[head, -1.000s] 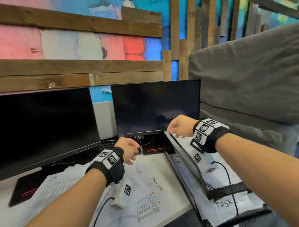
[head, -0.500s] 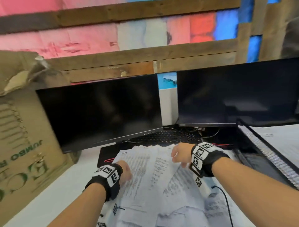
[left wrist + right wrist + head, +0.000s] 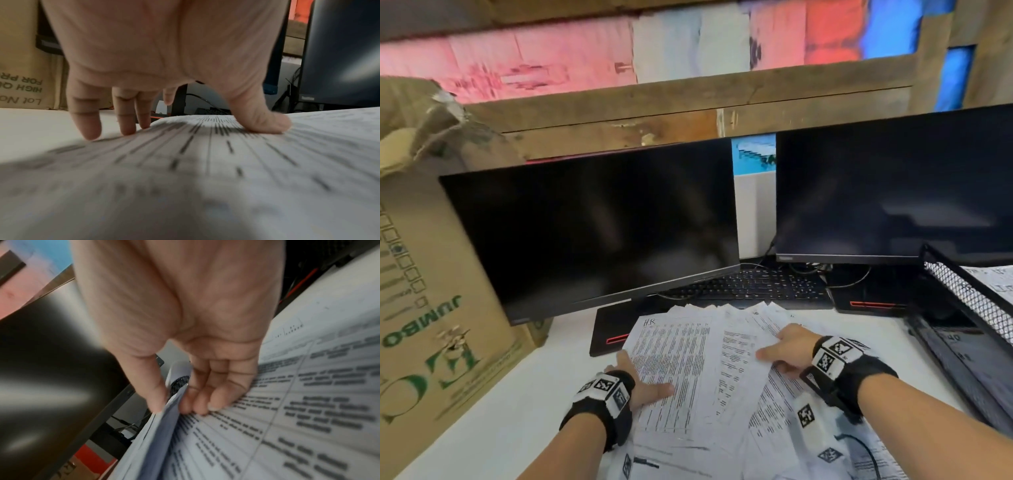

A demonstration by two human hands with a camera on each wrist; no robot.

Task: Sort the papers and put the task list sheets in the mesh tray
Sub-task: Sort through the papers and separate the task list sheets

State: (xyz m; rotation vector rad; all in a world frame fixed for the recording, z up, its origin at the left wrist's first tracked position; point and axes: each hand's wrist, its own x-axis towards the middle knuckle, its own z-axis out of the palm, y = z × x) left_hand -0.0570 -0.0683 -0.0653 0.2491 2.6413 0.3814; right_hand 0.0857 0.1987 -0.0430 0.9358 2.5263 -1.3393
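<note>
- Since a second ago both hands have left the mesh tray side and come down on the loose pile of papers (image 3: 709, 370) at the near edge of the desk (image 3: 517, 394); the view has swung left with them.
- Left hand (image 3: 643, 383): fingers straight and spread, thumb pressed flat on the left sheet headed "HR", fingertips (image 3: 90, 129) touching where that sheet's left edge meets the bare surface. It holds the sheet down; it grips nothing.
- Right hand (image 3: 787, 349): thumb and curled fingers pinch the edge of an upper sheet (image 3: 164, 421) near the middle of the pile and lift it off the printed page beneath.
- Judgement: a fresh sorting pass has begun; the lifted sheet is being peeled up for inspection, and its heading is not legible here.
- Mesh tray (image 3: 969, 301): at the right edge of the desk, well apart from both hands, with at least one sheet already lying in it.
- Farther back: a keyboard (image 3: 753, 284), two dark monitors (image 3: 592, 233), and a cardboard box (image 3: 431, 291) along the left edge.
</note>
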